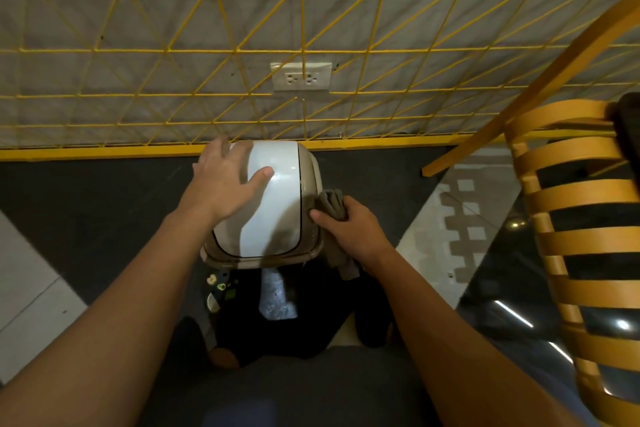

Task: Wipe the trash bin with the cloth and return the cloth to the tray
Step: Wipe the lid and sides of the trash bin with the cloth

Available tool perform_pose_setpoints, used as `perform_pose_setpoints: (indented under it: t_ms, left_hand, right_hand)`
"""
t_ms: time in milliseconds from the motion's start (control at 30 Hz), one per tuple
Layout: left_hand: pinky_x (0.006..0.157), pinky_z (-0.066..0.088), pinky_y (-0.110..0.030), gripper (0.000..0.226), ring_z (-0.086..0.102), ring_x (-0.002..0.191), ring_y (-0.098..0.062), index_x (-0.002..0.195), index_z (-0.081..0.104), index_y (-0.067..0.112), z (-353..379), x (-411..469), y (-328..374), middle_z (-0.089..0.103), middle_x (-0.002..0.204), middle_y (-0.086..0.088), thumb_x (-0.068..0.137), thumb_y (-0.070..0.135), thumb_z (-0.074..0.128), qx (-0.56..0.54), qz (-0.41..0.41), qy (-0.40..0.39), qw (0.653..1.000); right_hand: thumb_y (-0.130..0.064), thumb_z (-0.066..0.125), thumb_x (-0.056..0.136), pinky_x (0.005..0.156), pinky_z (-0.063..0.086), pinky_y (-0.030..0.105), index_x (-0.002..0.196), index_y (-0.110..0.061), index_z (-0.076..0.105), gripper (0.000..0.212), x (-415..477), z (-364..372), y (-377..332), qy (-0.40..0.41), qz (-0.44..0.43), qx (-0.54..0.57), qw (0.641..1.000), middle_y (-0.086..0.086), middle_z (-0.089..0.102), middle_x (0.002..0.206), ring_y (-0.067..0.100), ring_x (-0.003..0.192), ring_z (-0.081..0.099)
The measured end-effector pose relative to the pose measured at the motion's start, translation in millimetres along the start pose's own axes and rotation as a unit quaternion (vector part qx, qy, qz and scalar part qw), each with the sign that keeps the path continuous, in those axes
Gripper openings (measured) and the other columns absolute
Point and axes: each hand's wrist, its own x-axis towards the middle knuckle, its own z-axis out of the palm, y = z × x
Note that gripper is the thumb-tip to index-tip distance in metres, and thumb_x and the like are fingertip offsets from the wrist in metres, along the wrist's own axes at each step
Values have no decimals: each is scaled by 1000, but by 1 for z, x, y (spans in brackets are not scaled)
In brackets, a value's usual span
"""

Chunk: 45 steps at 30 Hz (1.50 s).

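A trash bin [273, 229] with a white swing lid and a beige-brown rim stands on the dark floor against the wall, straight below me. My left hand [225, 180] lies flat on the left part of the lid, fingers spread. My right hand [349, 225] grips a grey-brown cloth [332, 204] and presses it against the bin's right side; the cloth's loose end hangs below my wrist. No tray is in view.
A yellow wire grid [301, 45] covers the grey wall, with a double socket [301, 76] behind it. A wooden slatted chair [581, 218] stands close on the right. A patterned tile strip [460, 218] runs beside the bin.
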Motion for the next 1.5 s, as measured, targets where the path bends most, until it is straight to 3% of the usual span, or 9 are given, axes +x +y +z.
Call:
perform_pose_setpoints:
  t_ms: [100,200,333,633,767,1067,1167,1300,1500]
  left_hand:
    - [113,7,-56,65,3,142,-33,143,28,25,13,-4,13,12,155,-9,88,54,45,92,76,18,993]
    - [112,-1,-56,72,-6,143,-33,145,19,27,32,-11,29,4,157,-3,86,58,44,152,140,-15,978]
    - [109,-5,-60,85,-13,142,-33,147,5,29,42,-11,31,-8,157,1,82,58,51,204,149,-48,966]
    - [110,-1,-60,91,-12,143,-28,148,1,26,44,-10,31,-6,157,6,81,46,60,181,138,-38,973]
    - [109,-2,-60,90,-10,143,-29,148,5,26,47,-9,31,-2,157,7,80,41,64,168,141,-29,975]
    - [110,-2,-59,89,-9,143,-29,147,7,25,48,-10,31,0,157,5,81,39,64,165,140,-20,976]
    - [110,-3,-59,89,-11,143,-29,147,4,25,47,-10,32,-2,157,5,82,39,63,168,136,-26,976]
    - [109,-4,-59,89,-12,143,-29,148,4,24,48,-9,32,-3,157,6,83,39,63,169,141,-28,975]
    - [108,-2,-61,89,-11,143,-31,148,6,22,47,-8,31,-1,157,4,82,37,65,166,153,-26,974]
  right_hand:
    - [-19,65,85,84,55,42,105,-11,63,22,6,-2,9,35,43,111,992,13,68,102,27,95,64]
    - [-14,57,91,67,56,35,107,-10,60,17,10,-14,13,56,124,259,956,9,65,88,22,78,63]
    - [-15,53,93,65,54,34,106,-10,59,15,18,-23,16,67,135,316,937,9,65,86,22,75,62]
    - [-19,53,92,97,46,46,112,-8,62,25,43,5,0,55,42,95,993,17,65,114,31,108,58]
    - [-18,51,93,96,46,38,115,-4,61,28,59,8,-5,61,34,46,997,18,64,114,31,109,57]
    - [-18,58,88,91,51,46,101,-5,69,21,54,6,7,49,54,33,997,18,69,101,30,96,64]
    - [-18,60,88,83,52,32,97,-7,71,18,42,6,17,46,54,1,997,15,70,98,25,92,65]
    - [-16,61,87,54,38,14,92,-7,72,15,54,4,10,75,21,-44,996,12,71,91,17,81,62]
    - [-21,63,86,75,43,21,98,-8,72,20,84,3,-12,104,-12,-69,992,13,71,97,23,96,64]
